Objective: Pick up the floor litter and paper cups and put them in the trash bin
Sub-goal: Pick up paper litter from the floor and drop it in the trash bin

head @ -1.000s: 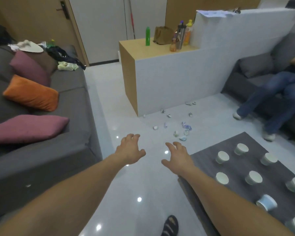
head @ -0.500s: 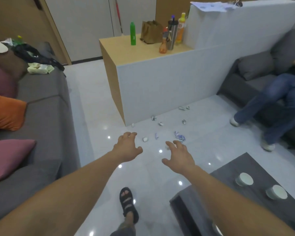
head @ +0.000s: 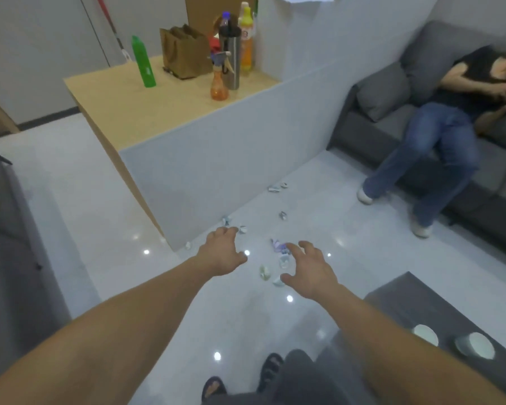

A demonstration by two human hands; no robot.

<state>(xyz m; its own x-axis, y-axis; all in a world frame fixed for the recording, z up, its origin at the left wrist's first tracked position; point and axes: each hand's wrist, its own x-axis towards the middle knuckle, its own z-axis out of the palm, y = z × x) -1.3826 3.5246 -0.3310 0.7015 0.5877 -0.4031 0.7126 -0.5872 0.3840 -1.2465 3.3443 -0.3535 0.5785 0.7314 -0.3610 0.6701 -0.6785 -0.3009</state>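
Several crumpled bits of litter (head: 279,246) lie scattered on the glossy white floor (head: 100,217) in front of a low white partition. My left hand (head: 221,252) is stretched out above the floor with relaxed, spread fingers and holds nothing; one scrap (head: 242,229) lies just beyond its fingertips. Over the nearest scraps (head: 265,271) hovers my right hand (head: 308,270), fingers spread and empty. Two white paper cups (head: 425,334) (head: 475,344) stand on a dark grey low table (head: 398,299) at the lower right. No trash bin shows.
A wooden counter (head: 123,103) behind the partition carries a green bottle (head: 143,62), a brown bag and other bottles. A person in jeans (head: 430,159) sits on a grey sofa (head: 383,95) at right. Another grey sofa (head: 0,229) lines the left. My sandalled feet (head: 270,368) show below.
I have walked forward: the litter and the partition are much nearer, and the low table has slid to the lower right. Both hands stay stretched out and empty.
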